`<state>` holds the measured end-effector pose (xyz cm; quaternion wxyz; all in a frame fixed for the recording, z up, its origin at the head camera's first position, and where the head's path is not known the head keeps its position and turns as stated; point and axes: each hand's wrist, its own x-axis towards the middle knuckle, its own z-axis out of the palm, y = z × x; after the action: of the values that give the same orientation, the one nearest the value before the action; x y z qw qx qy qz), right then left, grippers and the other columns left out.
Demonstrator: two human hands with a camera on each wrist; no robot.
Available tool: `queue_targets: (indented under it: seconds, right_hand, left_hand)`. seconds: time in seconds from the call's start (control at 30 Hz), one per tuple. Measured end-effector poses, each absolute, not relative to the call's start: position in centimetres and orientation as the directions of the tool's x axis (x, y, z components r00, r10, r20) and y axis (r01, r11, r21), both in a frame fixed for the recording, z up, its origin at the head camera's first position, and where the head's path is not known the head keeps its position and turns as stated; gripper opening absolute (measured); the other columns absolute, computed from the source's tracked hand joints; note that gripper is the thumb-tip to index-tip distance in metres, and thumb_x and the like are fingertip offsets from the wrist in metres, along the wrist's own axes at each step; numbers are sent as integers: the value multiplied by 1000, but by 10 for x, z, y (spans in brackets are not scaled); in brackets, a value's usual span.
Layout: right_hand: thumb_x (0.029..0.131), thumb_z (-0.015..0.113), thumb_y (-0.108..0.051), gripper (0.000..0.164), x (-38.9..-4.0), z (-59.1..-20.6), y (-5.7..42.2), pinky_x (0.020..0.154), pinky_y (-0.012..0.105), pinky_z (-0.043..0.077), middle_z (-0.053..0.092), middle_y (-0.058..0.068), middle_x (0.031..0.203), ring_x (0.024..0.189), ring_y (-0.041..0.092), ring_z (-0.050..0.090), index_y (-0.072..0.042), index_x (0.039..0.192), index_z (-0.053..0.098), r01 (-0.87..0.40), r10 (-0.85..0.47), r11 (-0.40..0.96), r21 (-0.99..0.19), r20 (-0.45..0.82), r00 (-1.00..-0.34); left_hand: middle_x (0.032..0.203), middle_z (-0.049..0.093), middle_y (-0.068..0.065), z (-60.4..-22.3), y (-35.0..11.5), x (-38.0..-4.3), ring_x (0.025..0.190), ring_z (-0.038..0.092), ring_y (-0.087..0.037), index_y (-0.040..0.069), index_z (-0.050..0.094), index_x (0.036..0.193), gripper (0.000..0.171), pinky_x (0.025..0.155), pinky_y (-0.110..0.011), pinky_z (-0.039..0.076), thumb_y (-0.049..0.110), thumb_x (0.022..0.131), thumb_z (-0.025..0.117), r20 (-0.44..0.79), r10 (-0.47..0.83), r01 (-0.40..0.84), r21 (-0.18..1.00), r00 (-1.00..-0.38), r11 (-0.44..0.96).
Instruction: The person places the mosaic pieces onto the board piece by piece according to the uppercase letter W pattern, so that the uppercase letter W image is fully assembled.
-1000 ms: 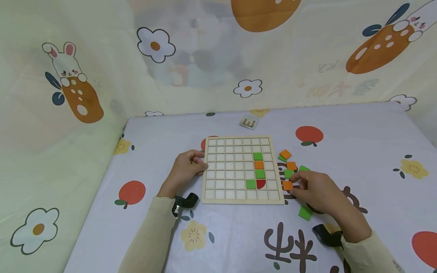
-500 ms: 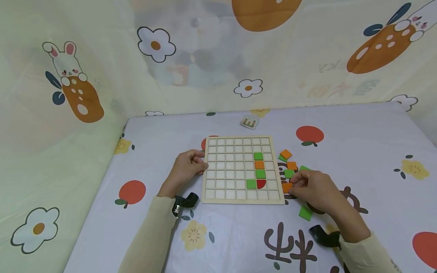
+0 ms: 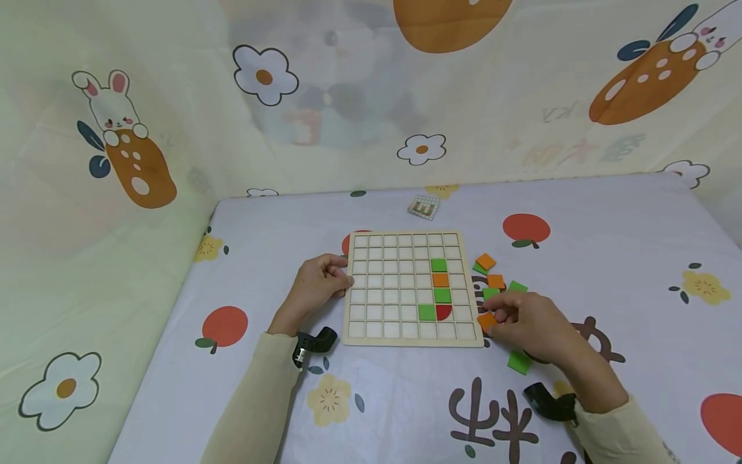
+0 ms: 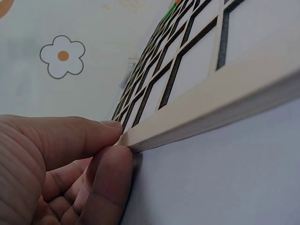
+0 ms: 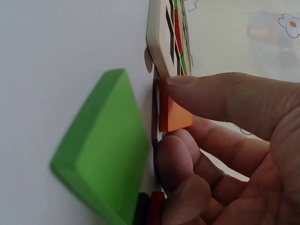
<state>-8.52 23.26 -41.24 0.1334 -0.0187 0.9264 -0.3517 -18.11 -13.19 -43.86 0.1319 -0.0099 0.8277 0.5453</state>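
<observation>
A wooden grid board [image 3: 391, 342] lies on the table, with several green squares, an orange square and a red quarter-round piece [image 3: 443, 312] set in its cells. My left hand [image 3: 313, 287] pinches the board's left edge between thumb and forefinger; the left wrist view shows the thumb [image 4: 79, 140] at the rim. To the right of the board, my right hand [image 3: 530, 325] holds an orange square tile [image 3: 487, 321] by its edge. In the right wrist view the thumb presses the orange tile [image 5: 178, 115], with curled fingers just below it. This tile sits close beside the board's edge.
Loose tiles lie right of the board: an orange tile [image 3: 485, 261] overlapping a green one, another orange tile [image 3: 495, 281] and several green ones, including a green tile [image 3: 519, 362] nearer me. A small patterned card [image 3: 424, 207] lies behind the board.
The orange tile at my right fingers has turned and shifted slightly toward the board and toward me. My right hand has moved a little left. The left hand stays put.
</observation>
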Motion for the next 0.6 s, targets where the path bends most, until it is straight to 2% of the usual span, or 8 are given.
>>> queue_targets:
  seconds: [0.27,0.6]
  right_hand:
    - [89,81,-16,19,-84,-412,234,57,26,43,63,2,84,78,20,53,-4,104,77,19,-142,777,-630,-204,-969]
    - [89,83,-15,28,-88,-411,232,58,24,50,69,2,83,76,19,62,-4,108,67,46,-142,691,-721,-197,-970]
  left_hand:
    - [89,65,-8,-438,-132,-181,68,64,-13,-1,66,126,37,66,-22,57,1,91,78,-226,135,-157,906,-965,393]
    - [89,65,-7,-438,-132,-181,68,64,-12,0,66,125,36,66,-22,58,1,91,78,-225,129,-158,904,-966,396]
